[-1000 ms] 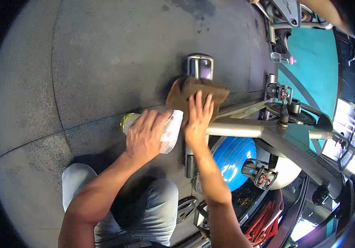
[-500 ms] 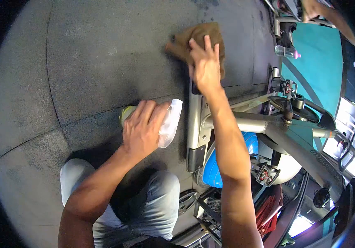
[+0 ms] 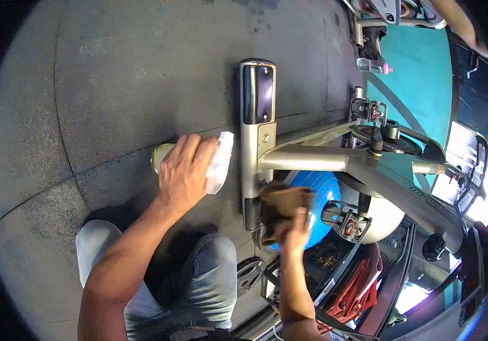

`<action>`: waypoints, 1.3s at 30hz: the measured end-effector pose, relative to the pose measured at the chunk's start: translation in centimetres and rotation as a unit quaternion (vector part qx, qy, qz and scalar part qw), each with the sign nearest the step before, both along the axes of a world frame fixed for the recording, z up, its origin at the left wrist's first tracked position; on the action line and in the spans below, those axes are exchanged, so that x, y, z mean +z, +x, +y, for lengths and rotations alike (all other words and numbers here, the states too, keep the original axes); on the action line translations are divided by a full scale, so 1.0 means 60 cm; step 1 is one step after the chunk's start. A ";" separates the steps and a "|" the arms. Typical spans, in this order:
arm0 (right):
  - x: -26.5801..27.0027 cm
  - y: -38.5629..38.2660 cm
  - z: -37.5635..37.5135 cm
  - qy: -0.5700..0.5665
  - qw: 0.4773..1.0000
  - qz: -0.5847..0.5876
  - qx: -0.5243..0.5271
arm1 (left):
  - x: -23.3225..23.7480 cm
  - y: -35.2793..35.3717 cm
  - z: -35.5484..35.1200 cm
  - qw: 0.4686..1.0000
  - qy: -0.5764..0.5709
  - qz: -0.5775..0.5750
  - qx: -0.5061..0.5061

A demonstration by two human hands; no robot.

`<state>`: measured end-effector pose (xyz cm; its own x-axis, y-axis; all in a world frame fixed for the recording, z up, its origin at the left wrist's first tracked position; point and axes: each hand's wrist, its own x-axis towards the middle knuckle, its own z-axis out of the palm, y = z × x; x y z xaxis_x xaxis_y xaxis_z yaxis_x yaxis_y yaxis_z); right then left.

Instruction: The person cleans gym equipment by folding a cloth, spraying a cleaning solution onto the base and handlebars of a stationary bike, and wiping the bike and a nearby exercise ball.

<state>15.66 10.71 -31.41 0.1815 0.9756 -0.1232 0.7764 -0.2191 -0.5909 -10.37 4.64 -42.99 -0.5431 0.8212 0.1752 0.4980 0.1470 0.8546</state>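
Note:
My left hand (image 3: 184, 167) is wrapped round a spray bottle (image 3: 220, 165), its white spray head poking out on the right of the fist and its yellowish end on the left. The bottle is held over the dark floor, left of the machine's metal foot bar (image 3: 249, 148). In my right hand (image 3: 294, 232), smeared by motion, is a brown cloth (image 3: 282, 206). The cloth overlaps the lower end of the foot bar in this view, in front of a blue half ball (image 3: 320, 193). The bar's upper end has a black cap with a shiny plate.
A metal frame beam (image 3: 312, 156) runs right from the foot bar. Pedals (image 3: 353, 224) and a white ball (image 3: 383, 219) are beyond it. Red items (image 3: 354, 287) lie on a black rack. A clear bottle (image 3: 369, 65) stands near the teal wall (image 3: 417, 74). At top right is another person's arm (image 3: 460, 23).
My right hand has moved the cloth from the bar's upper end down to its lower end, uncovering the black cap. My left hand still holds the spray bottle. The view has shifted slightly.

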 end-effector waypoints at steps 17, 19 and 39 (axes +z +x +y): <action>-0.042 -0.151 0.354 -0.233 0.590 -0.648 0.421 | -0.001 -0.001 0.010 0.997 0.058 0.043 0.040; 0.002 -0.110 0.449 -0.267 0.538 -0.684 0.412 | -0.002 -0.011 0.005 0.997 0.053 0.029 0.047; -0.019 -0.066 0.396 0.073 0.644 -0.707 0.283 | 0.002 -0.003 0.015 0.998 0.038 0.034 0.047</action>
